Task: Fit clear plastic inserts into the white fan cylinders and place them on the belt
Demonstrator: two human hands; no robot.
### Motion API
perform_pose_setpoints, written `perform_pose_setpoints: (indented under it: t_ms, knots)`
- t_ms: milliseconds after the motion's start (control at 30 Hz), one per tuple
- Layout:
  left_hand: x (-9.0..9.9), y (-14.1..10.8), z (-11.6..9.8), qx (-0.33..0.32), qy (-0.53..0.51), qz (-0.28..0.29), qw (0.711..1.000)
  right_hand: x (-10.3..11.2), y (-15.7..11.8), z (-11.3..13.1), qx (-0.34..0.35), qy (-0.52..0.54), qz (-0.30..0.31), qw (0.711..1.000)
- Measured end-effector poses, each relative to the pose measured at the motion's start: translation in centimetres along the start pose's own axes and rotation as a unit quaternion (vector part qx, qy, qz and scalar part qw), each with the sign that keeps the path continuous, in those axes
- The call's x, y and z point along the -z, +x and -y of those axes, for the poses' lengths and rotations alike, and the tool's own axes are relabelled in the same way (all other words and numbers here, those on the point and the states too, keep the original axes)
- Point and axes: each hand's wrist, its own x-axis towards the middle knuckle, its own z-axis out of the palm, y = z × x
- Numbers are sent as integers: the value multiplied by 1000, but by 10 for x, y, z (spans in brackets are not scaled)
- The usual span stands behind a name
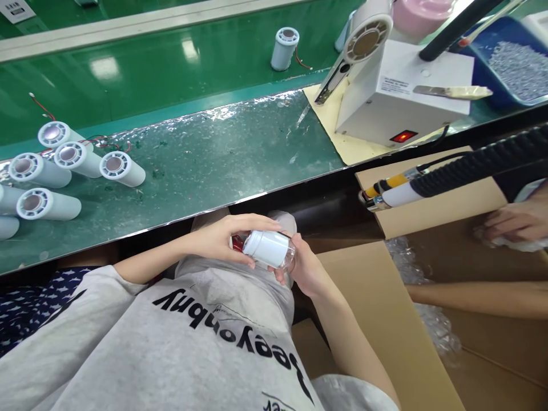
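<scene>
A pale blue-white cylinder [269,249] lies tilted across my two hands above my lap. Its right end is clear and see-through; something red [237,243] shows at its left end, partly hidden by fingers. My left hand [225,238] is closed around the left end, thumb below and fingers over the top. My right hand [306,265] grips the clear end from the right. On the bench to the left lie several similar cylinders [124,169] with vented round ends, some with thin red wires.
Another cylinder [283,50] stands upright on the green belt behind the bench [222,148]. A white machine [405,94] with a lit red switch is at right, beside a blue bin [492,74]. Below are a tool on a coiled hose [398,194], an open carton [377,319] and another person's hand [520,220].
</scene>
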Motion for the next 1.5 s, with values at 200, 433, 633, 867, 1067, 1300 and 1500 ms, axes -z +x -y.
perform_pose_setpoints:
  t_ms: [200,433,633,867,1067,1300,1500]
  knots:
    - [-3,0,6,-34,10,-16,999,-1,2,2,-69,15,46,996]
    - [-7,-3,-9,65,-41,-58,995,10,-3,-5,71,-73,49,994]
    - [-7,-2,-16,117,-105,-54,986,23,-8,-9,441,-387,-65,807]
    - [0,-2,-18,94,-84,-6,992,22,-10,-14,364,-254,-56,895]
    - [-1,-5,-9,138,-171,8,975,24,-17,-13,313,-262,-87,909]
    - [-20,-12,11,187,-217,8,958,16,-13,-21,263,-261,-70,926]
    - [56,14,-17,199,113,-115,967,132,-44,-11,219,-353,-503,758]
